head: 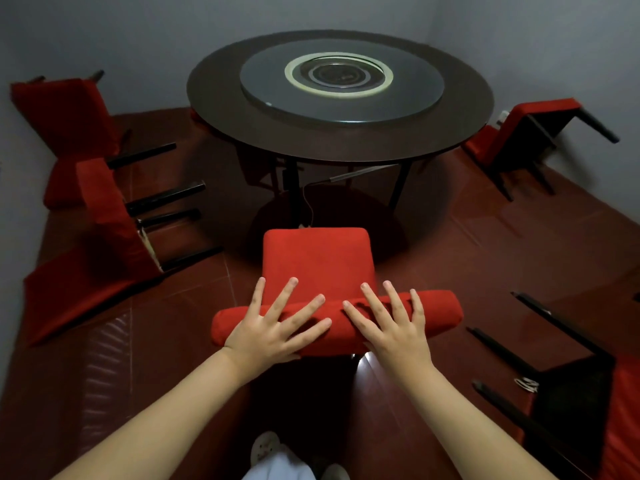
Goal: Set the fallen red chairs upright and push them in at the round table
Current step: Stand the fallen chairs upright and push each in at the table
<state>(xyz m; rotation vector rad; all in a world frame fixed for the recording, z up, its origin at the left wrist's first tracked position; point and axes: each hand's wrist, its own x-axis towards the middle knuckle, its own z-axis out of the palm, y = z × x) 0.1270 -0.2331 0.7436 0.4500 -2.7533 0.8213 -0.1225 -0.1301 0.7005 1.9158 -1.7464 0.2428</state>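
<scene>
Shoe (265, 448) at bottom edge. Above it, left hand (277, 329) and right hand (393, 329) flat on backrest (441, 315) of upright red chair (317, 261); fingers (287, 296) straight, splayed, gripping nothing, likely set to push. Round counter (221, 109) beyond fingertips; fallen chairs (104, 216) either side.

Restaurant dining room — lazy-Susan round table (221, 102)
</scene>
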